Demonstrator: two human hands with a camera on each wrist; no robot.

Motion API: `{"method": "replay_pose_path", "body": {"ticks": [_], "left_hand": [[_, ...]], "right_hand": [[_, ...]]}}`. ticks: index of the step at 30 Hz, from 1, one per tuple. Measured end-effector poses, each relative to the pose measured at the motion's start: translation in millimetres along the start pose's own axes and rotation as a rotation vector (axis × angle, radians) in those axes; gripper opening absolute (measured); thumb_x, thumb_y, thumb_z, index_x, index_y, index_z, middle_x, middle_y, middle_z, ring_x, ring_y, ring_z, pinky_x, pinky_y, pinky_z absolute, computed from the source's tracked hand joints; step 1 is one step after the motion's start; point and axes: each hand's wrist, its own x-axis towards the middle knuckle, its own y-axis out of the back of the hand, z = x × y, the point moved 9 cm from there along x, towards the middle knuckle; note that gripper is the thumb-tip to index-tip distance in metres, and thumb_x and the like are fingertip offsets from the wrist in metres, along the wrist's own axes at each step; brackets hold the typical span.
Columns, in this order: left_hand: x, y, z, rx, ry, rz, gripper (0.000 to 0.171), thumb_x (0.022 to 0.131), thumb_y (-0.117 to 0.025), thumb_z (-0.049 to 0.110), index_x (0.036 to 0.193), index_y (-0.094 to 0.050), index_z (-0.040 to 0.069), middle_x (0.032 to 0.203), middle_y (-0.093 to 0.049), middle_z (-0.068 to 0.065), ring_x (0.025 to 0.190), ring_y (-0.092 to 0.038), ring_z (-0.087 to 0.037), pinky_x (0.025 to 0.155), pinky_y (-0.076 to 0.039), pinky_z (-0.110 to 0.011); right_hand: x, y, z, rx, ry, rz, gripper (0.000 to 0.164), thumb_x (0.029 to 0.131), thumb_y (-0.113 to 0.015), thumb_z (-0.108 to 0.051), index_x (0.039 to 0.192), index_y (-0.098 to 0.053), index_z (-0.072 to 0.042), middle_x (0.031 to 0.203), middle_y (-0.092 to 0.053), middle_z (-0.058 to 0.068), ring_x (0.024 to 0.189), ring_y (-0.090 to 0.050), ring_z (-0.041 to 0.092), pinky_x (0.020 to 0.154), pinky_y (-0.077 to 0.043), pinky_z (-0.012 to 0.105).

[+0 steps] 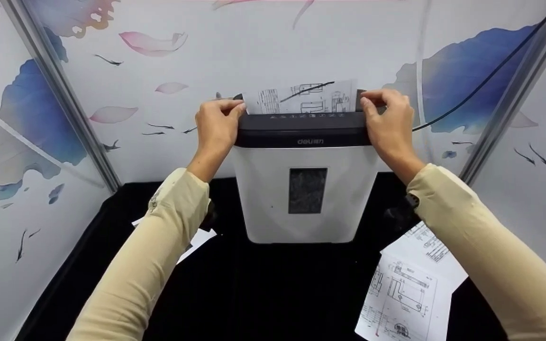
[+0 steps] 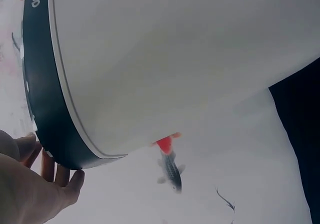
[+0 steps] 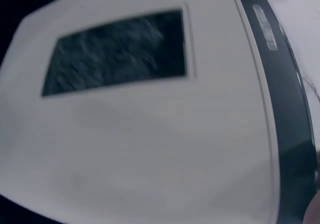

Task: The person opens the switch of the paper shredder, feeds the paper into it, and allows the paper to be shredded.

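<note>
A paper shredder (image 1: 263, 189) with a white bin and a dark top stands upright in front of me. A printed drawing sheet (image 1: 292, 97) with a thick dark stroke stands up out of its top. My left hand (image 1: 218, 123) grips the left end of the dark top, thumb and forefinger beside the sheet's left edge. In the left wrist view, the fingers (image 2: 61, 176) curl along that end. My right hand (image 1: 391, 116) holds the opposite end, thumb and forefinger close together near the sheet's right edge. The right wrist view shows mostly the shredder's front and its dark window (image 3: 120, 51).
Printed drawing sheets (image 1: 405, 298) lie overlapping on the black cloth (image 1: 263, 293) at right. More paper (image 1: 199, 244) lies at left, partly behind my left forearm. A black cable (image 1: 481, 85) runs up to the right. Patterned panels (image 1: 273, 52) surround the table.
</note>
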Motion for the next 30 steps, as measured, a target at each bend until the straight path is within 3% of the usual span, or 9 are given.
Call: {"method": "replay_pose_path", "body": {"ticks": [4, 6, 13, 19, 24, 30], "left_hand": [[-10.1, 7.8, -1.1, -0.043, -0.022, 0.021, 0.018, 0.084, -0.067, 0.025, 0.097, -0.073, 0.014, 0.097, -0.071, -0.002, 0.088, -0.060, -0.011, 0.078, -0.047, -0.023], [-15.9, 11.4, -2.7, -0.065, -0.027, 0.027, 0.018, 0.084, -0.066, 0.025, 0.097, -0.073, 0.014, 0.094, -0.071, -0.003, 0.086, -0.061, -0.011, 0.077, -0.047, -0.023], [-40.6, 22.3, -7.0, -0.118, -0.022, 0.029, 0.018, 0.086, -0.064, 0.029, 0.098, -0.071, 0.018, 0.100, -0.070, 0.000, 0.100, -0.059, -0.011, 0.087, -0.046, -0.027], [-65.5, 32.6, -10.5, -0.153, -0.057, 0.034, 0.020, 0.086, -0.064, 0.030, 0.096, -0.071, 0.015, 0.096, -0.069, 0.000, 0.097, -0.059, -0.010, 0.085, -0.047, -0.025], [-84.3, 36.6, -19.4, -0.176, -0.043, 0.002, 0.020, 0.086, -0.064, 0.029, 0.096, -0.071, 0.014, 0.095, -0.068, -0.002, 0.094, -0.059, -0.011, 0.083, -0.049, -0.023], [-101.7, 41.7, -33.3, -0.158, -0.007, -0.013, 0.019, 0.085, -0.065, 0.028, 0.095, -0.072, 0.013, 0.095, -0.067, -0.003, 0.091, -0.060, -0.012, 0.082, -0.049, -0.025]], "right_hand": [[-14.7, 0.2, -8.1, 0.068, 0.033, 0.075, 0.015, 0.088, -0.059, -0.017, 0.099, -0.068, -0.010, 0.094, -0.062, 0.007, 0.091, -0.051, 0.016, 0.093, -0.032, 0.024], [-21.3, -1.4, -12.6, 0.093, 0.053, 0.092, 0.015, 0.088, -0.059, -0.017, 0.098, -0.067, -0.010, 0.093, -0.061, 0.006, 0.090, -0.048, 0.015, 0.084, -0.033, 0.025], [-45.7, -3.3, -30.1, 0.176, 0.158, 0.156, 0.014, 0.089, -0.058, -0.018, 0.097, -0.066, -0.011, 0.091, -0.061, 0.004, 0.090, -0.049, 0.013, 0.086, -0.033, 0.024], [-71.5, -7.2, -41.3, 0.265, 0.222, 0.190, 0.011, 0.088, -0.061, -0.015, 0.096, -0.067, -0.011, 0.087, -0.061, 0.004, 0.088, -0.046, 0.013, 0.079, -0.034, 0.025], [-89.8, -13.0, -48.7, 0.359, 0.253, 0.176, 0.010, 0.086, -0.063, -0.010, 0.094, -0.067, -0.008, 0.083, -0.061, 0.005, 0.084, -0.047, 0.014, 0.074, -0.036, 0.028], [-110.6, -30.8, -53.7, 0.438, 0.191, 0.061, 0.010, 0.088, -0.061, -0.013, 0.096, -0.067, -0.009, 0.087, -0.062, 0.002, 0.084, -0.050, 0.010, 0.073, -0.040, 0.028]]}}
